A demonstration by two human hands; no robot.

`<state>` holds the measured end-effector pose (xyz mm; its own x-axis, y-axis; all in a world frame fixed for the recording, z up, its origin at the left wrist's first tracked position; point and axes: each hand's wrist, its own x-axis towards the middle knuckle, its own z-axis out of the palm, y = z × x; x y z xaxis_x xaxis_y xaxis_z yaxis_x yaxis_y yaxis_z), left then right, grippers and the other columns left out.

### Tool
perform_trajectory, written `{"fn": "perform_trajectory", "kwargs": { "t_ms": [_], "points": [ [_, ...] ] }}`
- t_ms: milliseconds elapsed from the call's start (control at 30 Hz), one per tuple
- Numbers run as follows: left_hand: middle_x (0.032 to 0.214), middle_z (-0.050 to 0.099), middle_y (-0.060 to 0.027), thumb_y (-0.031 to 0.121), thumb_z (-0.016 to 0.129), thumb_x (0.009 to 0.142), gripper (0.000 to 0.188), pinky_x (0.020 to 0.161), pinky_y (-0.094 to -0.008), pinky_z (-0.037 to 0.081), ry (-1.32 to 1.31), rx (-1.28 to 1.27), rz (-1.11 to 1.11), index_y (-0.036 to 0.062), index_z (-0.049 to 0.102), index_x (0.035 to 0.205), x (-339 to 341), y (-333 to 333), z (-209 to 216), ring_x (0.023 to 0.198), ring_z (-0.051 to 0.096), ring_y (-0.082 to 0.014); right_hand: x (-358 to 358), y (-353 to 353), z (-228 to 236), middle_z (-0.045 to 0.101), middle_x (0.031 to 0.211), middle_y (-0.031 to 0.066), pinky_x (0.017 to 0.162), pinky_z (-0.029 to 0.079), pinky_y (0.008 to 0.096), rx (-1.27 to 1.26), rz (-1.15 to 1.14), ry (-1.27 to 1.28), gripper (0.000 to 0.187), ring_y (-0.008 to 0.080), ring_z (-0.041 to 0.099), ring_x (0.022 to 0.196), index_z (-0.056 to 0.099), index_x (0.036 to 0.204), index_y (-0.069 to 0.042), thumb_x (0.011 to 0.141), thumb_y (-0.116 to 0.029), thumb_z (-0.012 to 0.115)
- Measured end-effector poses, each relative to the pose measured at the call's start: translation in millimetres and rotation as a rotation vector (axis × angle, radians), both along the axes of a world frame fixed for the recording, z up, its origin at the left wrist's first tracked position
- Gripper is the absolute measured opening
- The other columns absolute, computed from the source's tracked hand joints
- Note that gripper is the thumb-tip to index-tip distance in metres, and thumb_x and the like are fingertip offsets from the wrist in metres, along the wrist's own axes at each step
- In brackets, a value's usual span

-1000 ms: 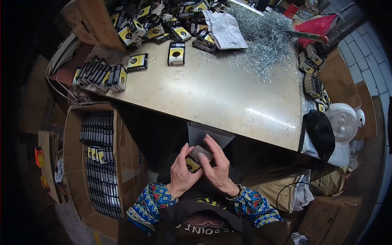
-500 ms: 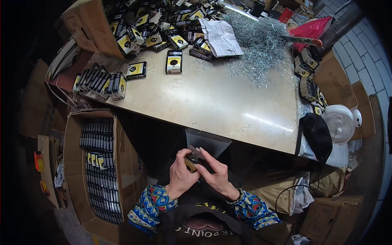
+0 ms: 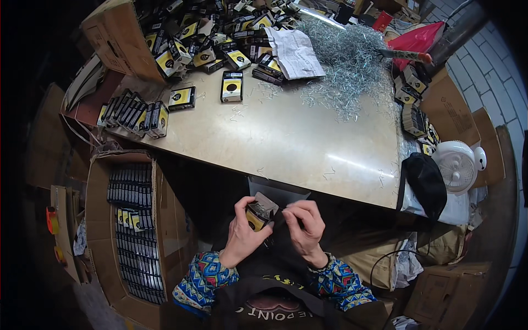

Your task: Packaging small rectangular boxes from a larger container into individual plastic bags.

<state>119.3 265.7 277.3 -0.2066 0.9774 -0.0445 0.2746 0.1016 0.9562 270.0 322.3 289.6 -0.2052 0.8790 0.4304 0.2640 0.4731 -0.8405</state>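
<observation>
In front of my body, my left hand (image 3: 242,237) is closed round a small black-and-yellow carton (image 3: 255,221). The carton is tilted, and its grey inner flap (image 3: 265,203) stands up, opened at the top. Just to the right of it, apart from the carton, my right hand (image 3: 306,228) has its fingers curled in and the thumb against them. Whatever it may pinch is too small and blurred to make out. Beyond both hands lies the table (image 3: 286,137), its front edge above my fingertips.
A heap of thin silver wire pieces (image 3: 352,60) covers the back right. Many similar cartons (image 3: 203,44) pile at the back left, under a crumpled paper (image 3: 295,53). A cardboard box (image 3: 155,220) packed with cartons stands at left; a white fan (image 3: 455,165) sits right.
My right hand has drawn away to the right from the carton and its fingers have curled. The carton's flap now shows raised. My left hand still holds the carton.
</observation>
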Motion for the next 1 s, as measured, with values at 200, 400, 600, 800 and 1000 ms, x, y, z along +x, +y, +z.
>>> {"fn": "perform_trajectory", "kwargs": {
  "t_ms": [200, 400, 600, 800, 1000],
  "points": [
    [0.116, 0.055, -0.0202, 0.015, 0.080, 0.071, 0.070, 0.082, -0.0444, 0.052, 0.227, 0.141, 0.016, 0.0083, 0.038, 0.127, 0.9, 1.4, -3.3, 0.100, 0.061, -0.0406, -1.5, 13.7, 7.0, 0.062, 0.121, 0.0171, 0.081, 0.053, 0.0379, -0.148, 0.298, -0.142, 0.013, 0.0314, 0.063, 0.098, 0.073, 0.093, -0.002, 0.080, -0.007, 0.074],
    [0.115, 0.054, -0.0198, 0.014, 0.080, 0.070, 0.062, 0.079, -0.0437, 0.053, 0.277, 0.253, 0.018, 0.0079, 0.045, 0.121, -6.3, 6.2, -5.1, 0.098, 0.061, -0.0407, -4.0, 11.8, 13.9, 0.063, 0.122, 0.0217, 0.087, 0.052, 0.0364, 0.144, 0.305, -0.233, 0.032, 0.0337, 0.064, 0.104, 0.070, 0.110, -0.001, 0.078, -0.005, 0.076],
    [0.114, 0.055, -0.0200, 0.013, 0.080, 0.071, 0.062, 0.077, -0.0434, 0.053, 0.382, 0.282, 0.002, 0.0071, 0.045, 0.122, -6.2, 9.9, -0.3, 0.096, 0.062, -0.0409, -10.2, -1.7, 13.6, 0.064, 0.119, 0.0218, 0.083, 0.054, 0.0349, -0.155, 0.211, -0.102, 0.038, 0.0291, 0.067, 0.100, 0.064, 0.119, 0.002, 0.082, -0.004, 0.073],
    [0.105, 0.059, -0.0193, 0.013, 0.075, 0.072, 0.061, 0.077, -0.0447, 0.052, 0.352, 0.110, 0.111, 0.0037, 0.045, 0.124, 1.2, 11.3, 17.4, 0.099, 0.061, -0.0412, -14.8, -3.8, 7.6, 0.070, 0.109, 0.0180, 0.082, 0.056, 0.0283, -0.317, 0.258, 0.099, 0.024, 0.0190, 0.070, 0.095, 0.069, 0.110, 0.004, 0.087, -0.001, 0.068],
    [0.101, 0.053, -0.0183, 0.008, 0.074, 0.071, 0.059, 0.076, -0.0443, 0.049, 0.462, 0.137, 0.067, 0.0006, 0.043, 0.120, 2.2, 10.5, 11.6, 0.095, 0.056, -0.0380, -22.6, -3.9, 14.2, 0.074, 0.097, 0.0082, 0.075, 0.053, 0.0217, -0.632, 0.116, 0.218, 0.022, 0.0075, 0.066, 0.085, 0.071, 0.108, 0.003, 0.087, -0.002, 0.070]
  ]
}}
